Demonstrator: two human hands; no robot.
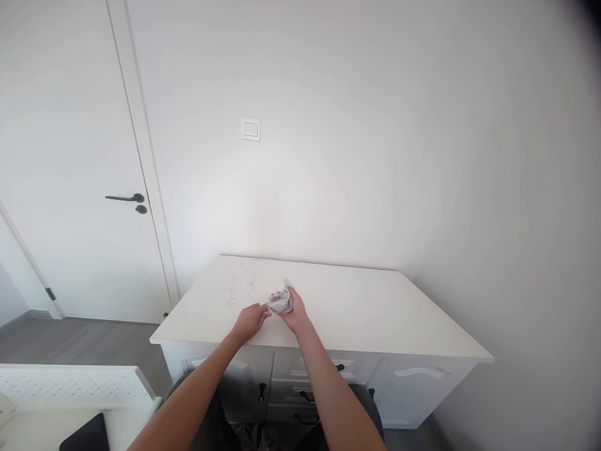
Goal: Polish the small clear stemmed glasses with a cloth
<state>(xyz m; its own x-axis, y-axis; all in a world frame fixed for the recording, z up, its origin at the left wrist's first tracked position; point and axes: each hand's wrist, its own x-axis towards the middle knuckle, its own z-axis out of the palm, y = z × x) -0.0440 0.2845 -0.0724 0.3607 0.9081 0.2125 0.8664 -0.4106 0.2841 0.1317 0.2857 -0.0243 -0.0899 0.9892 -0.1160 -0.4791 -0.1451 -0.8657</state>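
Observation:
My right hand (295,311) is closed around a crumpled grey cloth (281,302) and a small clear glass wrapped in it, held just above the white cabinet top (366,313). My left hand (250,321) reaches in from the left, fingers bent toward the cloth and touching its edge. Two clear stemmed glasses (241,280) stand on the top behind and left of my hands, faint against the white surface.
The white cabinet has drawers with dark handles (305,396) at its front. A white door with a black lever handle (126,198) is at the left, a light switch (250,129) on the wall. A white perforated surface (70,385) lies at the lower left.

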